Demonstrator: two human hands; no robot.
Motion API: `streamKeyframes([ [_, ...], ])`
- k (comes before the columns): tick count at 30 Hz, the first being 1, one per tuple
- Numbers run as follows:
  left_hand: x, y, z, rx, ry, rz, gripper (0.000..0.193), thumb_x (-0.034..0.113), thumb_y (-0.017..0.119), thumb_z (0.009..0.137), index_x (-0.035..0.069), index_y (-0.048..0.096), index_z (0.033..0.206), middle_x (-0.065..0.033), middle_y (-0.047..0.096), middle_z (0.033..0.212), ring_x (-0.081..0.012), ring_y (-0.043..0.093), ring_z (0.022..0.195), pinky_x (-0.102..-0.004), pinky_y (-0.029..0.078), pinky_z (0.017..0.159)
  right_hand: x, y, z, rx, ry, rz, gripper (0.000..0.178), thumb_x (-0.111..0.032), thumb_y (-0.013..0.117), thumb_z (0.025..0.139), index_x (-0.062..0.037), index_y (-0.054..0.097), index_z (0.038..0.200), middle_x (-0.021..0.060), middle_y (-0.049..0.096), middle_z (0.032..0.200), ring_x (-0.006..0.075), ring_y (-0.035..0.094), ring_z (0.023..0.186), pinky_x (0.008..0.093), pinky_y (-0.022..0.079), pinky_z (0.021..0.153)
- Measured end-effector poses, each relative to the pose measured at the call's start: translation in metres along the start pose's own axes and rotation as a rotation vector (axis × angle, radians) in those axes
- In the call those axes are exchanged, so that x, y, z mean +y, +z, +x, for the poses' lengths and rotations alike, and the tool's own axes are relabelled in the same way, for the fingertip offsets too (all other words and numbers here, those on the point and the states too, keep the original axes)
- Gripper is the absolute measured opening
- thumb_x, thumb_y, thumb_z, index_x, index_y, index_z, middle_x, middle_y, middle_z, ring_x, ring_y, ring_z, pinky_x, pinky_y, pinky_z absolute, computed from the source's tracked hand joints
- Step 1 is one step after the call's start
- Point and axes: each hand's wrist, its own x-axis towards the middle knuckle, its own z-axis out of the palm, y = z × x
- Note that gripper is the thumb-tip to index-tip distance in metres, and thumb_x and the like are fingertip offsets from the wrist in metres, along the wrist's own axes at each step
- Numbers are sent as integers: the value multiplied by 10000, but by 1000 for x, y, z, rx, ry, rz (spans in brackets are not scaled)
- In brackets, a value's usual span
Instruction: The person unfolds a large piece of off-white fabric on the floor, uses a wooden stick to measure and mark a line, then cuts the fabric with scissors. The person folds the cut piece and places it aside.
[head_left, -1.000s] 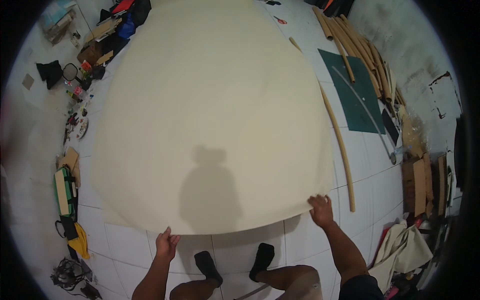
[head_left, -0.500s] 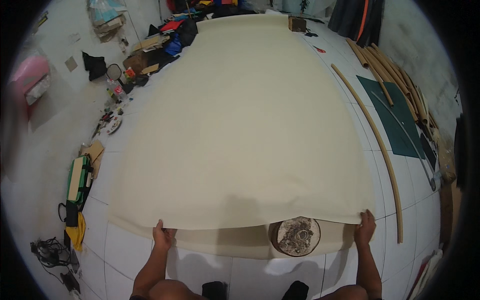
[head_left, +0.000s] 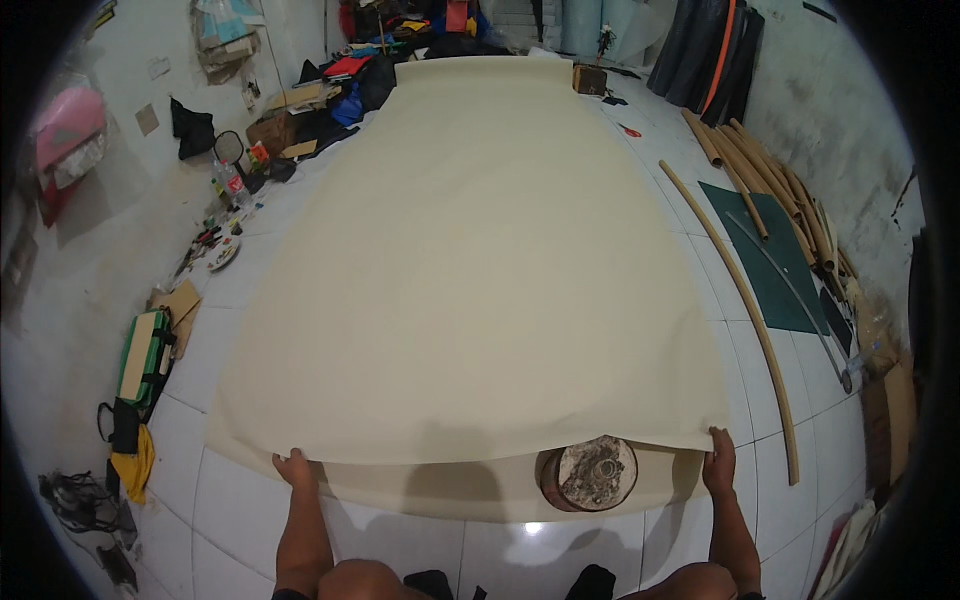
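Observation:
A long cream sheet (head_left: 470, 260) stretches from near my feet to a roll (head_left: 485, 70) at the far end. Its near edge is lifted a little above another cream layer (head_left: 380, 486) on the floor. At the left part of that edge, my left hand (head_left: 296, 468) is closed on the sheet. My right hand (head_left: 719, 464) grips the right near corner, its fingers partly hidden by the material. Between the layers, right of the middle, a round, worn wooden block (head_left: 597, 474) stands with its mottled top showing.
On the right lie a long brown tube (head_left: 735, 270), a green cutting mat (head_left: 765, 250), a metal ruler (head_left: 790, 285) and a pile of cardboard tubes (head_left: 770, 180). Red scissors (head_left: 630, 130) rest beyond them. A green case (head_left: 145, 355) and a plastic bottle (head_left: 233, 187) line the left wall.
My left hand has slid left along the sheet's near edge. My right hand keeps its hold on the corner. The view has tilted up slightly, showing more of the far end.

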Motion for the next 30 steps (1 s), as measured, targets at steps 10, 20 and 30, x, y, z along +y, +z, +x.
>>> streamKeyframes([
  [10, -7, 8, -18, -275, -309, -415, 419, 295, 622, 880, 18, 506, 1172, -96, 594, 962, -208, 602, 792, -330, 525, 669, -105, -37, 19, -189, -77, -205, 726, -202, 798, 655, -73, 454, 1280, 231, 450, 1316, 382, 454, 1214, 459, 412, 993],
  [20, 7, 59, -162, -826, -646, -195, 472, 427, 496, 940, -43, 540, 918, -124, 569, 711, -224, 544, 592, -334, 502, 603, -219, 7, -7, -449, -564, -146, 398, -448, 590, 862, -81, 521, 1001, 164, 662, 812, 352, 654, 755, 485, 504, 631],
  [30, 2, 37, -137, -792, -634, -79, 316, 301, 550, 947, -11, 545, 994, -125, 609, 894, -197, 625, 733, -266, 549, 631, -242, -13, -70, -578, -699, 31, 320, -354, 658, 794, -76, 519, 870, 129, 585, 606, 366, 595, 598, 469, 468, 517],
])
